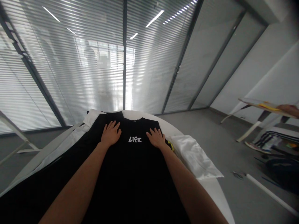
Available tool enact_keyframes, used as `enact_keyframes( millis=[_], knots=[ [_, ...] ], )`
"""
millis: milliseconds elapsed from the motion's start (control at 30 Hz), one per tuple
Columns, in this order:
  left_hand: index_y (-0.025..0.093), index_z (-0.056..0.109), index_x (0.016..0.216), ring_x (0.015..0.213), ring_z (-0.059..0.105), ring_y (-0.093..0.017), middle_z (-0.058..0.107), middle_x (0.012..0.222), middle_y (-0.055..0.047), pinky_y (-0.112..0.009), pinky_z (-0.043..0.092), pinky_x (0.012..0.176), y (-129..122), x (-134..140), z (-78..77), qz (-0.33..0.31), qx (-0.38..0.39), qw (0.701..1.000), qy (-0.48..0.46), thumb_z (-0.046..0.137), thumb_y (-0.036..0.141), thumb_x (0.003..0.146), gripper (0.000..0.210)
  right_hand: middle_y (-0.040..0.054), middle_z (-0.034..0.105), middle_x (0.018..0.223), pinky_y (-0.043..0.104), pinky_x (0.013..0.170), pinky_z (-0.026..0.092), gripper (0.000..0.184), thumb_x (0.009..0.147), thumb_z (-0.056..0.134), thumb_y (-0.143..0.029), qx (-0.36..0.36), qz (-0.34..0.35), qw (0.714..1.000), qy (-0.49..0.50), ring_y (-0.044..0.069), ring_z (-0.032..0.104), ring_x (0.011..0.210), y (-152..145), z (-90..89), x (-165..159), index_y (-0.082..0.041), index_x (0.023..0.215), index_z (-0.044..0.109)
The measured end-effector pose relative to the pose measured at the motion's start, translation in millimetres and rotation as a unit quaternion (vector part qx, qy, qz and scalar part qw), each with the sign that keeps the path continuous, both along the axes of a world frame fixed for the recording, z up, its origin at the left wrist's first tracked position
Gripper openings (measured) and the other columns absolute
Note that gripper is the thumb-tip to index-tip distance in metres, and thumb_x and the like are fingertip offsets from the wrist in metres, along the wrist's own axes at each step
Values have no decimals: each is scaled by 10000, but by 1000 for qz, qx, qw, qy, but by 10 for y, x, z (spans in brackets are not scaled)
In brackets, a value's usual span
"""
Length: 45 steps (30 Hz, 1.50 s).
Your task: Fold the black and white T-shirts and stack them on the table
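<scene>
A black T-shirt [135,168] with the white word "LIFE" across its chest lies spread on a white rounded table [219,193], neckline at the far end. My left hand [111,133] rests flat on its left chest area, fingers spread. On the opposite side of the lettering, my right hand [156,137] also lies flat with fingers apart, close to the shirt's right edge. More black cloth [56,177] stretches out on the left, partly over white fabric [67,144]. Beside my right forearm is a crumpled white cloth [195,155], with a bit of yellow-edged material [171,145] next to it.
Glass partitions with blinds [149,71] stand behind the table. A wooden-topped bench [263,107] is at the right, with striped fabric [271,138] and dark items below it. A white tube [268,193] lies on the grey floor. White frame legs [18,133] stand at the left.
</scene>
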<state>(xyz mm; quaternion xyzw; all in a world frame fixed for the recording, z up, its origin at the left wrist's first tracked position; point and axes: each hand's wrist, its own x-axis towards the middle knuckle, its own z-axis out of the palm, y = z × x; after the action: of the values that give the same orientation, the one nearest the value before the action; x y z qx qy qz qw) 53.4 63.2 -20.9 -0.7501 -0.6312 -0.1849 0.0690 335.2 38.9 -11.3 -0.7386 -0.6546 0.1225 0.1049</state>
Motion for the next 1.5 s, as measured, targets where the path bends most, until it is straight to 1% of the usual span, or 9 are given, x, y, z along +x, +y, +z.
enact_keyframes(
  millis=[133,233,400,567,867,1000,1133,1367,1500],
  knots=[
    [212,470,1426,1416,313,-271,415,1502,-104,-495,217,1156,19,-5,52,-3,-17,1000,-15,365,369,933,528,210,530,1359,499,1046,345,539,922,370,-397,26,-76,996,42,331,477,1275,104,163,240,-122,1360,520],
    [224,501,1401,1404,334,-274,437,1488,-101,-499,230,1150,38,0,89,3,-26,999,-22,399,352,916,512,215,617,1240,450,992,415,470,864,452,-299,32,-85,993,78,323,575,1165,130,224,414,-104,1266,600],
    [217,519,1385,1400,343,-275,446,1480,-110,-501,231,1152,36,10,107,8,-22,999,-30,414,325,905,504,94,688,1176,338,977,452,407,798,487,-182,35,-11,989,142,241,620,1122,126,269,519,-166,1148,694],
    [219,509,1393,1407,330,-271,440,1485,-109,-496,220,1158,16,10,103,4,-25,999,-31,407,331,911,505,84,681,1200,358,1000,446,461,757,525,-191,13,62,963,260,241,622,1128,61,278,551,-140,1187,681],
    [226,490,1405,1415,313,-276,425,1497,-99,-507,213,1157,10,12,108,5,-38,999,-27,404,337,917,508,89,668,1224,393,1014,441,571,703,564,-196,37,33,891,451,254,625,1126,32,277,585,-140,1268,624],
    [231,542,1359,1387,351,-288,462,1463,-111,-519,238,1141,-36,72,188,15,-19,998,-54,451,295,892,480,101,585,1342,400,1126,318,569,715,532,-180,98,61,924,366,257,498,1288,53,390,473,-120,1273,620],
    [252,629,1251,1194,524,-274,605,1263,-98,-481,388,1032,-121,304,408,-5,6,983,-182,452,271,891,401,89,488,1441,374,1177,234,601,732,444,-117,140,149,952,228,225,412,1357,-1,535,179,-121,1316,585],
    [235,454,1434,916,636,-184,591,1289,-99,-327,517,771,-265,627,634,-197,-163,844,-471,290,475,969,548,167,386,1499,385,1136,313,614,796,409,-91,123,284,948,77,226,351,1394,-353,610,-425,-73,1409,454],
    [207,458,1433,892,640,-181,493,1432,-105,-294,514,701,-274,594,622,-197,-190,833,-481,307,478,961,565,137,343,1531,388,1077,390,576,835,401,-133,97,303,947,50,242,436,1338,-498,619,-577,-127,1409,453]
  ],
)
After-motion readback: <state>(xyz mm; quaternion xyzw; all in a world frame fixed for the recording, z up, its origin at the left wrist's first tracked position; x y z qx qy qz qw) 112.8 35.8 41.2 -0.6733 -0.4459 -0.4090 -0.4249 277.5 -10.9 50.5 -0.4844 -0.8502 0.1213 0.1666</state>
